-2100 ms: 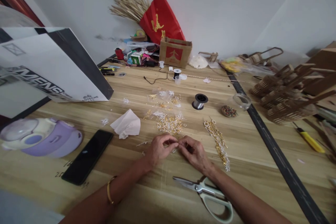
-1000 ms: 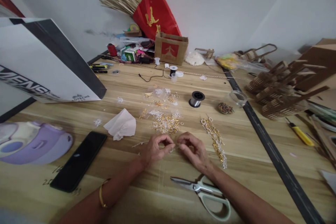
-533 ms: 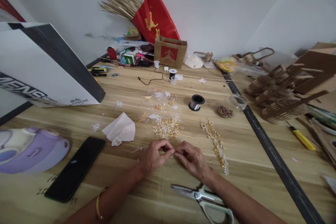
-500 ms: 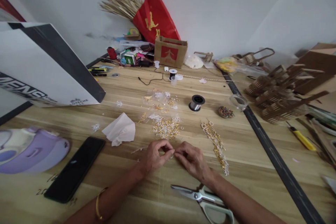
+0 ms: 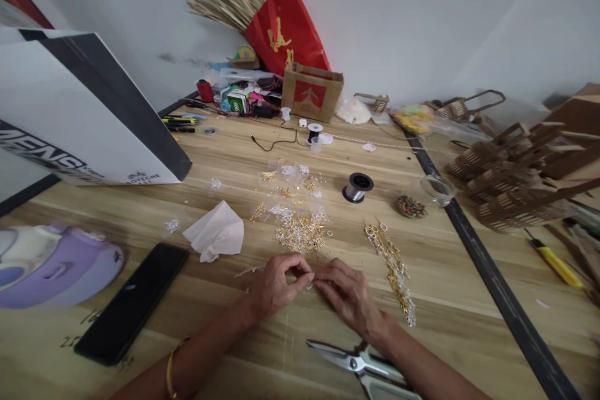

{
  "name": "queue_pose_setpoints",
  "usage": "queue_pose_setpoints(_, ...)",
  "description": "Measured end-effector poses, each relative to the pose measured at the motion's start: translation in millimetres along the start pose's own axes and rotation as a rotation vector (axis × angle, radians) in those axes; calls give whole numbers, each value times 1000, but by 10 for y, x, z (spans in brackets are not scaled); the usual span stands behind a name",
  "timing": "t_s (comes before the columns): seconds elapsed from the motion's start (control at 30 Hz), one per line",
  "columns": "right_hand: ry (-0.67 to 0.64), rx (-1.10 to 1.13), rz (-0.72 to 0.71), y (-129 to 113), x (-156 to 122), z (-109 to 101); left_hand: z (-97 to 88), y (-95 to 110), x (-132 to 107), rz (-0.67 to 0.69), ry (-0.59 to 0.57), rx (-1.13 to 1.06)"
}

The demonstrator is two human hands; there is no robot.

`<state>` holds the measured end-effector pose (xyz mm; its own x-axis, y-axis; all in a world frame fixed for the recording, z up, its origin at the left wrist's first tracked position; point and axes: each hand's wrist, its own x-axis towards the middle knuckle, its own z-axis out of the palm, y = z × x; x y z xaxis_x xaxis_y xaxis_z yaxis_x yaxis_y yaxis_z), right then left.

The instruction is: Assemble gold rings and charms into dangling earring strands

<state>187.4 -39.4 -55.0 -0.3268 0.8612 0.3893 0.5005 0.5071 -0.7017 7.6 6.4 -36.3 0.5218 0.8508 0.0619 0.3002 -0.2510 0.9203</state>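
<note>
My left hand (image 5: 282, 281) pinches thumb against forefinger, and my right hand (image 5: 345, 292) pinches close beside it, fingertips nearly meeting. What they grip is too small to make out; a tiny shiny bit shows just under the fingertips. Just beyond lies a pile of gold and silver beads (image 5: 300, 232). A thin pale strand (image 5: 249, 271) rests by my left hand. To the right of my right hand, several gold and silver beaded strands (image 5: 392, 269) lie together. Scissors (image 5: 357, 362) with pale handles lie partly under my right forearm.
A black phone (image 5: 131, 303), a crumpled tissue (image 5: 215, 232) and a purple-and-white object (image 5: 60, 267) are on the left, below a large white box (image 5: 89, 119). Farther back stand a wire spool (image 5: 358, 187), a brown paper bag (image 5: 313, 94) and small woven baskets (image 5: 510, 187).
The view has shifted slightly, so the whole scene sits a little differently. My hands stay close together, the right fingers a bit straighter than before.
</note>
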Motion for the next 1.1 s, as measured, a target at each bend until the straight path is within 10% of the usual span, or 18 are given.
queue_pose_setpoints(0.33, -22, -58, -11, -33, 8, -24, -33, 44, 25, -9, 5, 49)
queue_pose_setpoints(0.6, 14, 10, -13, -33, 31, -48, -371, 213, 205, -89, 236, 74)
queue_pose_setpoints(1.1, 175, 151, 116, 31, 58, -20, -243, -26, 353, 186, -95, 777)
